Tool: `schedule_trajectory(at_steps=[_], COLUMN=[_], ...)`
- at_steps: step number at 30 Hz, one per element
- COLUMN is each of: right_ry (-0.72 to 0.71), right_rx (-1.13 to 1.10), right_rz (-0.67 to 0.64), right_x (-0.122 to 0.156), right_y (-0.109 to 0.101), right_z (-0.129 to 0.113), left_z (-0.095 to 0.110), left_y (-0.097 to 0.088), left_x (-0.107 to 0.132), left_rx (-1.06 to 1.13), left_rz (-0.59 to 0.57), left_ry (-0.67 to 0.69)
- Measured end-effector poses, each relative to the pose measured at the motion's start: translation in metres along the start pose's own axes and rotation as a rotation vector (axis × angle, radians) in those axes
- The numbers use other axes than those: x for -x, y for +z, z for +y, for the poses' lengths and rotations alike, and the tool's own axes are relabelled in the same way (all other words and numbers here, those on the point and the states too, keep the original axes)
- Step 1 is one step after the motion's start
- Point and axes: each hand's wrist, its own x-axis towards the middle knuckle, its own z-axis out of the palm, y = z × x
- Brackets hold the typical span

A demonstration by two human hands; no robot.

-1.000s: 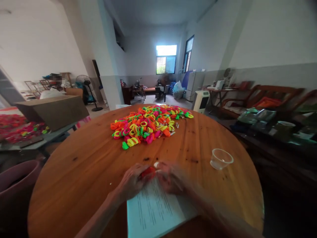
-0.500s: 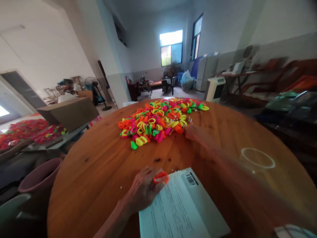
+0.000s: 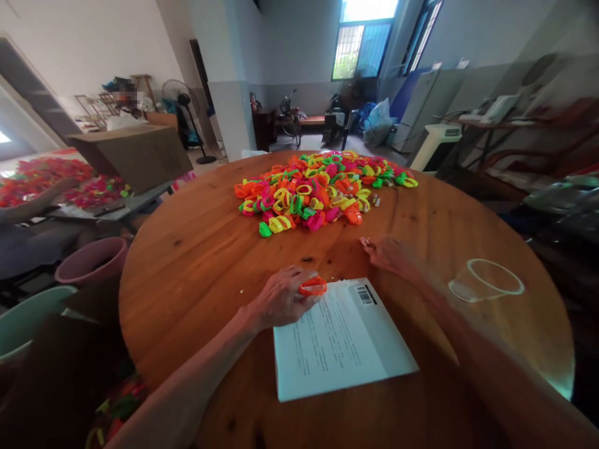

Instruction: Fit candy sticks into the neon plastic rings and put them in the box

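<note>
Just below the frame's centre, by the booklet (image 3: 330, 362), the fingers of our left hand (image 3: 284, 295) pinch an orange band (image 3: 313, 292), which we judge light, soft and best held by its rim, but we cannot tell whether our right hand (image 3: 392, 254) grips anything.

A floor fan (image 3: 184, 99) stands beyond a cardboard box (image 3: 140, 157), near a pillar (image 3: 227, 106).

"What's everything resting on?"

"A round wooden table (image 3: 187, 274), brown and visibly grained."

"And on top?"

"Toward the far side, a heap of bright bands (image 3: 309, 190). Near the middle, a white printed booklet (image 3: 327, 352) with a barcode. On the right, a clear cup (image 3: 486, 282)."
</note>
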Motion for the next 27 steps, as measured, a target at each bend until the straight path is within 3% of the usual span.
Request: schedule_trajectory(at_steps=[5,9,13,16,27], right_ry=[-0.041,-0.210,-0.247,-0.223,-0.276], right_rx=[0.046,-0.136,-0.210,-0.181,-0.168], right_rz=[-0.095,-0.102,-0.121,-0.103,-0.035], right_x=[0.015,0.055,0.095,0.106,0.102], right_y=[-0.020,-0.038,-0.033,-0.024,-0.020], right_z=[-0.048,-0.101,-0.137,-0.144,-0.144], left_z=[-0.003,-0.005,-0.003,0.001,0.000], left_y=[0.007,0.011,0.010,0.007,0.007], left_x=[0.000,0.001,0.000,-0.001,-0.001], left_rx=[-0.039,-0.048,-0.073,-0.109,-0.056], left_rz=[0.014,0.048,0.052,0.045,0.052], left_ry=[-0.031,-0.005,0.012,0.005,-0.001])
